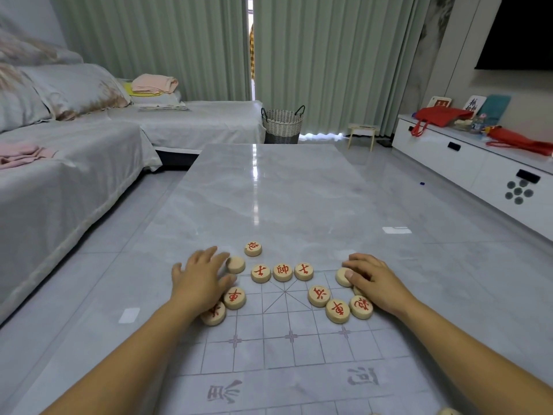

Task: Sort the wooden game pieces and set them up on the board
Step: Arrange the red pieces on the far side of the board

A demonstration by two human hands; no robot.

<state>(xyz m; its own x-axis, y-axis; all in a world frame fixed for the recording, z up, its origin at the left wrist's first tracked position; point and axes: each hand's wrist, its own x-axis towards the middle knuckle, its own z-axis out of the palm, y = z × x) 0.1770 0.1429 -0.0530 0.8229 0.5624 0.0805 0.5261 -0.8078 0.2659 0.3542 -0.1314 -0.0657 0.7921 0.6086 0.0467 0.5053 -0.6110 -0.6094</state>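
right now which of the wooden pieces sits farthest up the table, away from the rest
The red-marked piece lying alone beyond the row of three. It lies off the board's grid, touching no other piece, just past the left hand's fingertips.

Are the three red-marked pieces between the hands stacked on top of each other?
No. The three pieces lie flat side by side in a row on the board, each face up.

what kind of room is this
Most likely a home living room: a covered sofa along the left, a low white TV cabinet on the right, and floor-length green curtains behind the glossy coffee table.
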